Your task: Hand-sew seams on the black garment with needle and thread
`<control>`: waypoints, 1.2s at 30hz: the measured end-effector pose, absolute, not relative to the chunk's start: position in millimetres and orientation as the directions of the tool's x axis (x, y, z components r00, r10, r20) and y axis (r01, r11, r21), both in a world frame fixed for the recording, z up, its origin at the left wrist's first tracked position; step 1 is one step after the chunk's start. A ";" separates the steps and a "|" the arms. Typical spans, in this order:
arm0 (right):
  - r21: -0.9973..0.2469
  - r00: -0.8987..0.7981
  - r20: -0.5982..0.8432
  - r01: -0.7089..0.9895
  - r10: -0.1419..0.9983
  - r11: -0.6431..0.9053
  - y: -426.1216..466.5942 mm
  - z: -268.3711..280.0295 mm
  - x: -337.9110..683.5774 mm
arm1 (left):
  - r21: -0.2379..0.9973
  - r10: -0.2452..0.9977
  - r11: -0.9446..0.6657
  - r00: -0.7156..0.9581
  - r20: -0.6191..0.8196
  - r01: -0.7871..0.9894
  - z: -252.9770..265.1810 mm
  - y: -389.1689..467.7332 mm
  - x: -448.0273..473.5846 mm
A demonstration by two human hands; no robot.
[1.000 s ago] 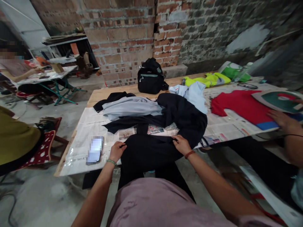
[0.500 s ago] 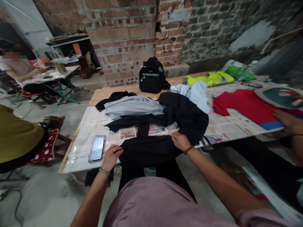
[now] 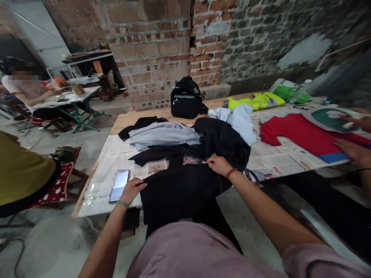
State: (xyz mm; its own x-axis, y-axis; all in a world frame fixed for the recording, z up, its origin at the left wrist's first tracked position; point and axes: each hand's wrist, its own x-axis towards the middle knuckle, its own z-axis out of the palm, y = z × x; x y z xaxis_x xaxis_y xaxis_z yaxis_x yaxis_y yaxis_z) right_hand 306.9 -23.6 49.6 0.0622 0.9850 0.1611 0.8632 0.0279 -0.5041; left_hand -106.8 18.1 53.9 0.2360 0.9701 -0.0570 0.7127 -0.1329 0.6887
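Observation:
A black garment (image 3: 182,189) stretches between my two hands, part of it hanging over the table's front edge onto my lap. My left hand (image 3: 132,190) pinches its left corner; a small dark strip shows at the fingertips, perhaps a fold of the cloth. At the upper right edge of the same cloth, my right hand (image 3: 219,166) is closed in a pinch. The rest of the black cloth lies bunched beyond my right hand, with a grey piece of clothing (image 3: 165,134) across it. A lit phone (image 3: 119,185) lies beside my left hand.
Behind the clothes stands a black backpack (image 3: 186,98). A light-blue garment (image 3: 234,119) and a yellow hi-vis garment (image 3: 255,101) lie to its right. Another person's hands (image 3: 352,150) rest near a red garment (image 3: 298,133). A stool with a red cushion (image 3: 59,181) stands left.
The held cloth has come down toward my lap and spread out flatter. My left hand has shifted slightly left, nearer the phone; my right hand has moved slightly up and left.

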 end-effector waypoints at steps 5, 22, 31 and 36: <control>-0.532 0.126 0.396 0.839 0.909 0.116 -24.3 21.3 285.6 | 0.457 0.984 -0.159 0.180 -0.003 0.875 20.2 36.9 -90.5; -0.316 -0.025 0.144 0.946 0.989 0.070 -41.7 -7.9 289.6 | 0.745 1.000 -0.002 0.013 -0.010 0.668 5.4 31.3 -102.9; -0.903 0.234 -0.036 0.410 0.972 -0.132 -26.5 2.8 312.6 | 0.932 1.000 -0.010 0.023 0.001 0.363 50.0 36.1 -104.9; -0.907 0.266 0.061 0.418 0.962 -0.058 -34.9 10.1 316.2 | 0.734 0.974 -0.227 0.163 0.160 0.640 53.2 57.6 -111.0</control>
State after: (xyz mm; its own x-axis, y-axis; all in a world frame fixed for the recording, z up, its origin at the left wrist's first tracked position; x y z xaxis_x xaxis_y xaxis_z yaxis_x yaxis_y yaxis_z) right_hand 316.2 -34.9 10.1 0.2661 0.9620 0.0609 0.4179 -0.0582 -0.9066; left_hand -111.0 57.6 53.2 0.1627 0.9737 0.1597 0.6395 -0.2273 0.7344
